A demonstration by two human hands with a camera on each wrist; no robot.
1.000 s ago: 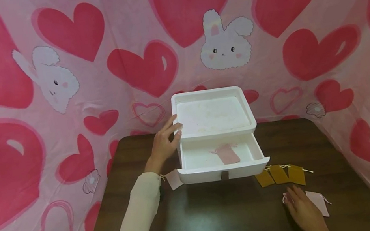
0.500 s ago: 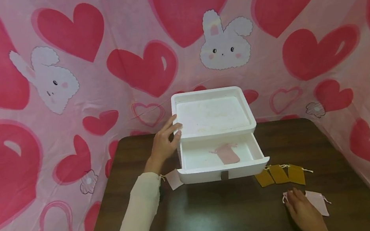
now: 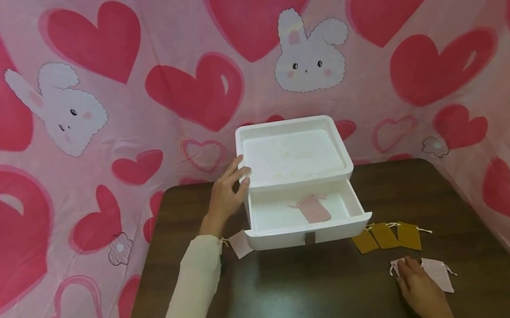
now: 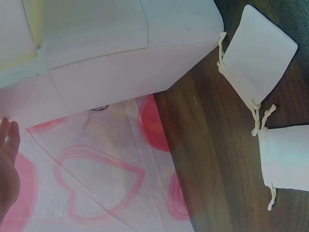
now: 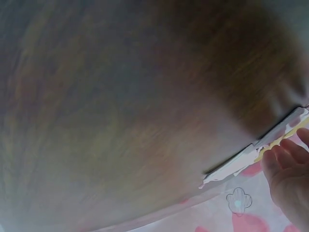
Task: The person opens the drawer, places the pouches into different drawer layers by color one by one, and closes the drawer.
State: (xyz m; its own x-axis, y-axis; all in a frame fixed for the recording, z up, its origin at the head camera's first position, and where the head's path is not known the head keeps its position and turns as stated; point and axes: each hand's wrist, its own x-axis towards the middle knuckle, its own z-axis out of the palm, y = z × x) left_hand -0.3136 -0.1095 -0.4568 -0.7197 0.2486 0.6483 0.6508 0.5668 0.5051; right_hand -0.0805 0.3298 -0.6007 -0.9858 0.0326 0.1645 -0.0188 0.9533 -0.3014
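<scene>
My left hand (image 3: 227,196) rests against the left side of a white drawer unit (image 3: 345,162), its fingertips at the top rim. The drawer (image 3: 277,239) is pulled out and a dusty-pink drawstring pouch (image 3: 314,209) lies inside. At the front right, my right hand (image 3: 421,288) lies over a pale pink drawstring pouch (image 3: 397,267), fingers extended and covering most of it. Another pale pink pouch (image 3: 438,274) is just right of that hand. In the right wrist view my right fingertips (image 5: 285,147) overlap the pouches, seen nearly edge-on.
Several mustard pouches, including a middle one (image 3: 384,236), lie in a row right of the drawer. A pale pouch (image 3: 240,244) lies by the drawer's left front corner; the left wrist view shows another pale pouch (image 4: 287,157). Heart-printed cloth (image 3: 196,96) hangs behind the dark wooden table (image 3: 306,305).
The head view has tilted slightly. Both hands stay at their places, the left on the drawer unit and the right over the pale pink pouch.
</scene>
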